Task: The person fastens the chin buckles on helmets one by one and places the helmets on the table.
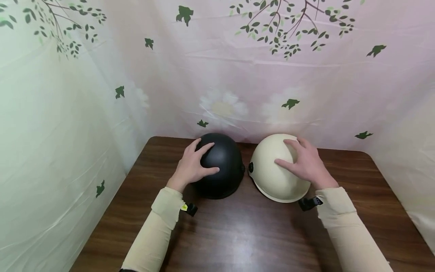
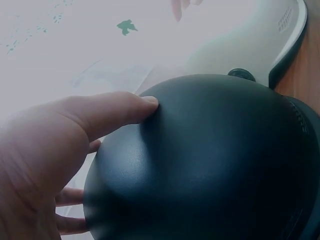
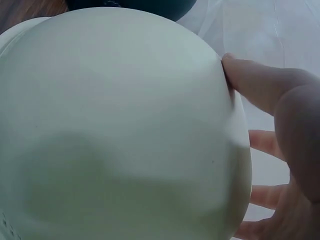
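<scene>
A black helmet (image 1: 222, 170) and a cream helmet (image 1: 268, 170) sit dome up, side by side at the back of the wooden table. My left hand (image 1: 190, 164) rests spread on the black one's left side; its thumb (image 2: 122, 111) lies across the shell in the left wrist view, the other fingers partly hidden behind the dome. On the cream helmet's right side my right hand (image 1: 307, 164) lies with fingers and thumb apart. The right wrist view shows its thumb (image 3: 255, 82) at the shell's edge. Dark round knobs on both helmets face each other across a narrow gap.
Right behind the helmets, the table (image 1: 238, 234) meets a pale curtain (image 1: 163, 94) printed with leaves, birds and flowers. More curtain hangs at the left and right sides. A small black camera (image 1: 310, 203) is at the right wrist, another (image 1: 191, 209) at the left.
</scene>
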Available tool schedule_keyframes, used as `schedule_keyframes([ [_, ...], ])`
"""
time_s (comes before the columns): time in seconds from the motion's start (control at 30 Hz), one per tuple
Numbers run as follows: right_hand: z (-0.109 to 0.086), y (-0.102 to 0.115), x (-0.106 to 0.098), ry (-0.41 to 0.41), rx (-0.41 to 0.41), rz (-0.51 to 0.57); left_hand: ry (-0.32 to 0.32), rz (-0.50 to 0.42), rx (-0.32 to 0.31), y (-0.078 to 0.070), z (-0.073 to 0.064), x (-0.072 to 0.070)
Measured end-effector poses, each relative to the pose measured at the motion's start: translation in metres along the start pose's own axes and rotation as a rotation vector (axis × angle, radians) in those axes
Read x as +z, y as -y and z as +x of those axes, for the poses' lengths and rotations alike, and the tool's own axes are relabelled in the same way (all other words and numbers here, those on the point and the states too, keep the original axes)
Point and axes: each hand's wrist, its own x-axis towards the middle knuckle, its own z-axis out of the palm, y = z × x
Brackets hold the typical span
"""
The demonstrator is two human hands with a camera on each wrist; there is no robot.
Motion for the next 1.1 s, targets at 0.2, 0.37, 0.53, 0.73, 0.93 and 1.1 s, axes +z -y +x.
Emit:
schedule_keyframes([
  [0.2, 0.001, -0.005, 0.0, -0.002, -0.003, 0.002, 0.007, -0.013, -0.003, 0.0, 0.002, -0.003],
  [0.37, 0.0, -0.009, 0.001, -0.025, -0.017, 0.008, 0.01, -0.031, 0.008, -0.001, 0.005, -0.003],
  [0.53, -0.001, -0.012, 0.004, -0.041, -0.019, 0.041, 0.01, -0.041, -0.005, 0.001, 0.008, -0.004],
  [0.73, -0.005, -0.014, 0.007, -0.052, -0.033, 0.052, 0.013, -0.038, -0.016, 0.002, 0.009, -0.003],
  [0.93, -0.009, -0.014, 0.008, -0.064, -0.053, 0.04, -0.016, -0.058, 0.001, 0.001, 0.007, 0.0],
  [1.1, -0.011, -0.015, 0.009, -0.068, -0.054, 0.043, -0.202, -0.144, 0.137, -0.013, -0.001, 0.006],
])
